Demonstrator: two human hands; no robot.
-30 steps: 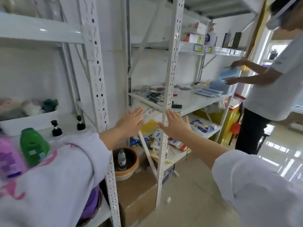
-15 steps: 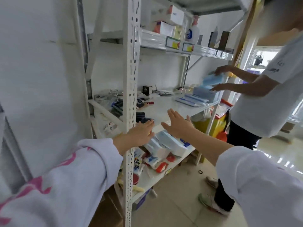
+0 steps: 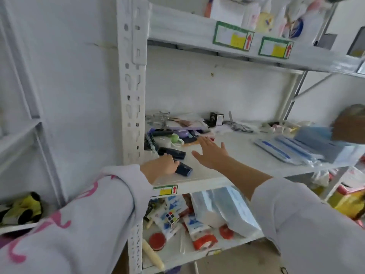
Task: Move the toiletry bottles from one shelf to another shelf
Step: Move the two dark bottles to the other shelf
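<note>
Head view: the left hand (image 3: 161, 166) lies at the front left of the middle shelf (image 3: 233, 155), its fingers curled over the near end of a small dark blue bottle (image 3: 184, 168) that lies on its side just behind the shelf's front edge. How firmly it grips cannot be told. A second dark bottle (image 3: 173, 152) lies on its side just beyond it, close to the white post (image 3: 133, 95). The right hand (image 3: 210, 154) is over the bare shelf surface beside these, palm down, fingers straight and spread, holding nothing.

A shelf label (image 3: 165, 190) on the front edge below the left wrist has a green border, a yellow patch and a red up-arrow; its writing is too small to read. Two like labels (image 3: 233, 35) sit on the upper shelf's edge, also unreadable. Blue-striped packets (image 3: 284, 149) lie at the right of the middle shelf. On the lower shelf lies a puzzle cube (image 3: 172, 216) among blue-and-white packets whose print is illegible.
</note>
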